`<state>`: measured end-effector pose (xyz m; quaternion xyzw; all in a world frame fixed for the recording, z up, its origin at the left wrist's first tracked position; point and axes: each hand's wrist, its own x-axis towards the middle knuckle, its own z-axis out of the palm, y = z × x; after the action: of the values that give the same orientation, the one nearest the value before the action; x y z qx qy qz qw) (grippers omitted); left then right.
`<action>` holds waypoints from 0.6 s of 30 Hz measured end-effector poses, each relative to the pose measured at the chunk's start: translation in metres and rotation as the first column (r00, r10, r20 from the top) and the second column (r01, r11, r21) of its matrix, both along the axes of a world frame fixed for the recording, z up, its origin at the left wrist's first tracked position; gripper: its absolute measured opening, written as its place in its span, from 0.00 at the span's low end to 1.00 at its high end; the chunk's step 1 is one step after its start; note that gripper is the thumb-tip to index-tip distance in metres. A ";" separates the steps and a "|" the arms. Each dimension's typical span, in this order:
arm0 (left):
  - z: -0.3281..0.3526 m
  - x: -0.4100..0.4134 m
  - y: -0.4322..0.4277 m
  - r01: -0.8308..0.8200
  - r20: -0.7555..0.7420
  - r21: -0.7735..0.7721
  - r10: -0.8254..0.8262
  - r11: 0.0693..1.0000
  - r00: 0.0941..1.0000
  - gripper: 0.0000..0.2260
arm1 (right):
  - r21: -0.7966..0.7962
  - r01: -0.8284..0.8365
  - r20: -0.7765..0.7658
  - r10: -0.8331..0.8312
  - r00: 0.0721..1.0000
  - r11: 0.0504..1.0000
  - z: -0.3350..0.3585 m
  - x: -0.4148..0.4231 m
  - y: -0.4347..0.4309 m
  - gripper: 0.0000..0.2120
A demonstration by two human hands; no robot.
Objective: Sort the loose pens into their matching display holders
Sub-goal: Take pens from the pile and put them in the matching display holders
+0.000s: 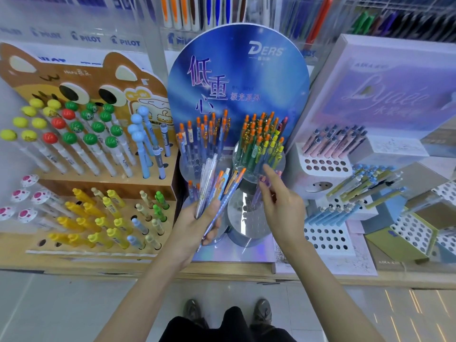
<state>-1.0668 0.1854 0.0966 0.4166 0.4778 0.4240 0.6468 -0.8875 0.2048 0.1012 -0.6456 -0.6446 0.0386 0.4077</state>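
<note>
My left hand (197,224) grips a fanned bunch of loose pens (217,186), blue and clear with orange clickers, in front of the blue round display stand (237,77). My right hand (280,201) reaches toward the stand's front right cylinder holder (246,218); its index finger points up at the green and yellow pens (261,144) in the rear right holder. A purple pen (261,191) shows beside its fingers; whether they pinch it I cannot tell. The rear left holder carries blue pens (202,137) with orange tops.
A brown animal-faced display (81,77) on the left holds ball-topped pens (74,134) and yellow pens (98,218). White perforated holders (325,166) with pink and blue pens stand on the right, beside a purple box (385,90). The shelf's wooden edge (222,270) runs below; my shoes stand on the floor.
</note>
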 end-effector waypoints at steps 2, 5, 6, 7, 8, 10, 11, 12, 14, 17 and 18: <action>0.000 0.001 -0.001 0.006 0.001 0.011 -0.006 1.000 1.000 0.20 | -0.040 -0.099 -0.206 0.089 0.975 0.994 0.009 -0.004 -0.009 0.17; -0.003 0.002 -0.002 -0.016 -0.017 0.024 0.016 1.000 1.000 0.17 | -0.205 -0.308 -0.689 0.086 0.720 0.929 0.021 -0.024 -0.016 0.10; -0.004 0.001 -0.003 -0.037 -0.015 0.017 0.037 0.999 0.999 0.15 | -0.246 -0.337 -0.756 0.038 0.653 0.909 0.023 -0.029 -0.014 0.09; -0.005 -0.001 -0.004 -0.060 -0.012 0.009 0.060 0.998 0.998 0.12 | -0.276 -0.343 -0.791 -0.010 0.612 0.898 0.023 -0.033 -0.012 0.09; -0.007 -0.003 -0.005 -0.076 -0.008 0.005 0.076 0.997 0.997 0.09 | -0.298 -0.345 -0.816 -0.050 0.575 0.890 0.023 -0.036 -0.010 0.10; -0.009 -0.009 -0.009 -0.081 0.001 0.007 0.081 0.997 0.997 0.05 | -0.314 -0.386 -0.864 -0.092 0.494 0.868 0.020 -0.040 -0.007 0.11; -0.010 -0.012 -0.012 -0.080 0.006 0.005 0.080 0.997 0.997 0.04 | -0.309 -0.426 -0.884 -0.092 0.459 0.850 0.018 -0.042 -0.008 0.09; -0.012 -0.014 -0.014 -0.082 0.006 0.001 0.082 0.997 0.997 0.04 | -0.300 -0.455 -0.897 -0.086 0.433 0.838 0.015 -0.044 -0.009 0.07; -0.015 -0.018 -0.017 -0.119 -0.032 -0.005 0.118 0.993 0.992 0.08 | -0.287 -0.424 -0.904 -0.096 0.416 0.859 0.011 -0.046 -0.010 0.04; -0.022 -0.028 -0.020 -0.203 -0.183 0.000 0.200 0.979 0.963 0.12 | -0.261 -0.218 -0.872 -0.133 0.470 0.940 0.006 -0.042 -0.009 0.05; -0.025 -0.033 -0.021 -0.215 -0.188 0.007 0.212 0.977 0.959 0.08 | -0.245 -0.160 -0.847 -0.131 0.516 0.956 0.004 -0.041 -0.009 0.06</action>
<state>-1.0994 0.1643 0.0719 0.3963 0.5817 0.4468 0.5522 -0.9281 0.1954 0.1055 -0.5899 -0.3521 0.4493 0.5712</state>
